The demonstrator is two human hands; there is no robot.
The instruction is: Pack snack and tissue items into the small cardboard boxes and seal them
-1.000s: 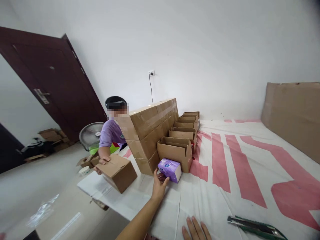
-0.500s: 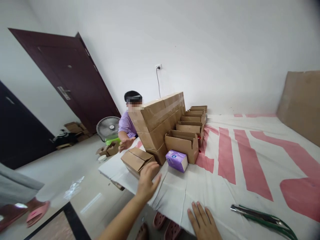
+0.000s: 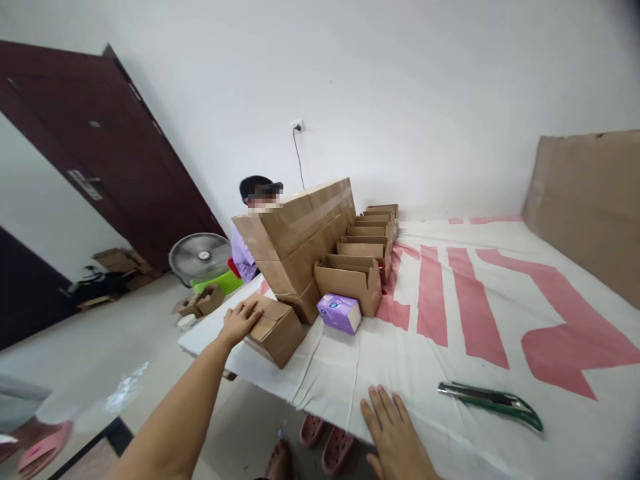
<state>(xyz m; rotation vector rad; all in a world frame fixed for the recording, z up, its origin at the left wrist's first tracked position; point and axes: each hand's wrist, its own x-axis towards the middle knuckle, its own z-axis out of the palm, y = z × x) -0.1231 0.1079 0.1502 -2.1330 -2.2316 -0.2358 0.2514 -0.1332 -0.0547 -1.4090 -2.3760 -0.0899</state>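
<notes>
My left hand point(image 3: 241, 321) grips the far left end of a closed cardboard box point(image 3: 283, 337), its fingers over the top and its thumb hidden. This box sits at the table's near left edge, close to a stack of taped cartons point(image 3: 290, 267). My right hand point(image 3: 393, 427) lies flat on the white cloth at the front edge, fingers spread, holding nothing. Right of it lies a green utility knife point(image 3: 490, 402). A purple tissue pack point(image 3: 340, 313) rests against the nearest of several open cardboard boxes point(image 3: 350, 283) in a row.
Behind the stack sits a person in a dark cap point(image 3: 257, 190), mostly hidden. A floor fan point(image 3: 200, 257) stands left of the table. A large cardboard sheet point(image 3: 585, 207) rises at the right. Pink clogs point(image 3: 336, 450) are under the table edge.
My left hand has gone from the box's near right side to its far left end. The box has shifted slightly toward me. The other person's hand has gone from view behind the stack.
</notes>
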